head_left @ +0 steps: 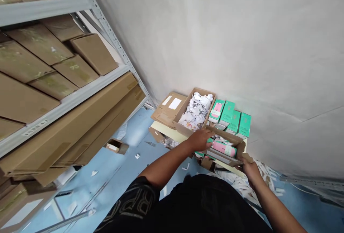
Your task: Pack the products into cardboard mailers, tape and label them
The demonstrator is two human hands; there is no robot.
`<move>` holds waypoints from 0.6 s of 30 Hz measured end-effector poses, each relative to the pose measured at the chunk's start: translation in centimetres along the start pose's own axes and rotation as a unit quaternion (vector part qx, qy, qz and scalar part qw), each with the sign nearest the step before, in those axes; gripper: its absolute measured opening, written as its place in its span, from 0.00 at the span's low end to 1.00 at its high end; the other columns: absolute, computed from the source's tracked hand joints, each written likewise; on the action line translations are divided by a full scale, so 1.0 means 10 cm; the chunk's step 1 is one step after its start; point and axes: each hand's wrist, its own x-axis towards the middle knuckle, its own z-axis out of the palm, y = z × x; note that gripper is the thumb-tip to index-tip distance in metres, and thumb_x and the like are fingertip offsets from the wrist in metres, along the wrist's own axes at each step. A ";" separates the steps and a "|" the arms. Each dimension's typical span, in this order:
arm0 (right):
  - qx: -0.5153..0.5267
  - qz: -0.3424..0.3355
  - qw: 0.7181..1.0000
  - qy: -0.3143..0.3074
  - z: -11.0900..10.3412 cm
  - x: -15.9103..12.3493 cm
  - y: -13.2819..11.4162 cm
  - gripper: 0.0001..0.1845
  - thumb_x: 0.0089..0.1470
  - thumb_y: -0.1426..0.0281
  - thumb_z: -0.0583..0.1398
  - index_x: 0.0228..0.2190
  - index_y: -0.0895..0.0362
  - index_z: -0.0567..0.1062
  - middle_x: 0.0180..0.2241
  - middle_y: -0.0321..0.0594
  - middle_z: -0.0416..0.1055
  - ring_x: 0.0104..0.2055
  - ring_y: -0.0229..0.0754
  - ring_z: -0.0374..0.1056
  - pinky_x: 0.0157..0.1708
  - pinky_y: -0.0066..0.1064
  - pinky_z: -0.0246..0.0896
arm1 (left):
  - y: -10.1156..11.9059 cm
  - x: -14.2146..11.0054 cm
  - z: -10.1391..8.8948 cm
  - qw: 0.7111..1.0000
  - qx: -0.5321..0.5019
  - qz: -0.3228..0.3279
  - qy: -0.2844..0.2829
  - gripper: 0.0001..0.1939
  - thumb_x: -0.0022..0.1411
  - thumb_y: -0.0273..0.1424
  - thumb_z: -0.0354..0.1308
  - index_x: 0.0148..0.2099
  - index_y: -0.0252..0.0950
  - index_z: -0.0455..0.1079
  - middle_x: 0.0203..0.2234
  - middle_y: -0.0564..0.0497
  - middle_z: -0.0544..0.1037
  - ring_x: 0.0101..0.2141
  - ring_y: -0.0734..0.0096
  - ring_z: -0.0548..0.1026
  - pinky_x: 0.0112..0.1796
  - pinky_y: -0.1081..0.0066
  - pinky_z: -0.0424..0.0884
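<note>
Two grips on cardbd box — L fingers sl. parted, R fingers curled.

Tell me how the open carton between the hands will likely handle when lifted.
The carton will probably flex at its open top, where a flap sticks out by the right hand. It likely weighs more than bare cardboard, since a pink-and-green box lies inside. Tipping it could spill that box through the opening.
</note>
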 end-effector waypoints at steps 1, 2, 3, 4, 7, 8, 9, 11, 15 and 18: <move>0.003 0.001 1.000 0.006 -0.01 -0.03 0.00 0.16 0.41 0.62 0.67 0.34 0.53 0.78 0.39 0.42 0.82 0.38 0.52 0.80 0.31 0.37 0.80 | -0.01 -0.05 0.00 0.999 -0.025 -0.009 0.024 0.27 0.61 0.33 0.65 0.62 0.36 0.72 0.57 0.37 0.75 0.59 0.48 0.70 0.62 0.51 0.65; 0.008 0.002 1.000 0.012 -0.01 -0.06 -0.01 0.16 0.40 0.62 0.67 0.34 0.53 0.78 0.39 0.43 0.82 0.38 0.52 0.80 0.31 0.38 0.80 | -0.01 -0.10 -0.01 0.997 -0.051 -0.031 0.054 0.28 0.61 0.34 0.65 0.63 0.36 0.71 0.60 0.38 0.73 0.62 0.48 0.68 0.64 0.51 0.62; 0.015 0.001 1.000 0.016 -0.02 -0.09 -0.01 0.16 0.40 0.62 0.67 0.34 0.53 0.78 0.39 0.43 0.82 0.38 0.53 0.80 0.31 0.38 0.80 | -0.01 -0.15 -0.03 0.991 -0.080 -0.065 0.083 0.29 0.61 0.35 0.65 0.64 0.36 0.70 0.62 0.38 0.71 0.64 0.48 0.66 0.65 0.50 0.60; 0.022 -0.003 1.000 0.019 -0.03 -0.13 -0.02 0.16 0.40 0.62 0.67 0.34 0.53 0.78 0.39 0.43 0.82 0.38 0.53 0.80 0.31 0.39 0.80 | 0.00 -0.20 -0.04 0.982 -0.117 -0.110 0.102 0.31 0.61 0.36 0.65 0.65 0.36 0.69 0.64 0.37 0.70 0.64 0.48 0.66 0.65 0.50 0.60; 0.037 -0.019 0.999 0.024 -0.05 -0.24 -0.03 0.15 0.41 0.62 0.66 0.34 0.53 0.78 0.38 0.42 0.82 0.38 0.54 0.80 0.31 0.40 0.80 | 0.05 -0.27 -0.06 0.923 -0.286 -0.251 0.063 0.35 0.64 0.43 0.62 0.69 0.36 0.63 0.65 0.36 0.68 0.60 0.49 0.71 0.57 0.53 0.72; 0.039 -0.024 0.999 0.024 -0.06 -0.28 -0.03 0.15 0.41 0.62 0.65 0.34 0.53 0.78 0.38 0.42 0.82 0.38 0.54 0.80 0.31 0.40 0.80 | 0.07 -0.28 -0.06 0.895 -0.343 -0.284 0.035 0.36 0.65 0.45 0.61 0.70 0.37 0.61 0.66 0.37 0.68 0.59 0.50 0.73 0.52 0.56 0.75; 0.042 -0.029 0.998 0.025 -0.06 -0.32 -0.04 0.15 0.41 0.63 0.65 0.34 0.53 0.77 0.38 0.42 0.82 0.39 0.54 0.80 0.31 0.40 0.80 | 0.10 -0.27 -0.06 0.870 -0.388 -0.305 0.012 0.36 0.65 0.47 0.60 0.69 0.38 0.61 0.66 0.38 0.67 0.58 0.51 0.73 0.48 0.59 0.77; 0.049 -0.042 0.997 0.031 -0.06 -0.40 -0.03 0.15 0.42 0.63 0.65 0.35 0.53 0.78 0.38 0.42 0.82 0.39 0.53 0.79 0.31 0.39 0.79 | 0.13 -0.26 -0.05 0.838 -0.437 -0.326 -0.013 0.34 0.66 0.51 0.58 0.68 0.40 0.63 0.66 0.41 0.68 0.59 0.52 0.73 0.44 0.63 0.78; 0.055 -0.069 0.995 0.046 -0.03 -0.57 0.00 0.14 0.43 0.62 0.64 0.34 0.54 0.77 0.39 0.43 0.82 0.39 0.52 0.79 0.31 0.37 0.79 | 0.16 -0.21 -0.07 0.835 -0.435 -0.335 -0.038 0.30 0.68 0.50 0.55 0.65 0.40 0.67 0.61 0.44 0.74 0.56 0.55 0.75 0.45 0.65 0.77; 0.055 -0.066 0.994 0.063 -0.02 -0.72 0.06 0.15 0.43 0.63 0.64 0.35 0.54 0.78 0.41 0.46 0.82 0.40 0.53 0.79 0.30 0.37 0.78 | 0.15 -0.20 -0.06 0.860 -0.402 -0.311 -0.051 0.30 0.67 0.48 0.57 0.65 0.40 0.68 0.61 0.44 0.75 0.56 0.55 0.74 0.47 0.64 0.75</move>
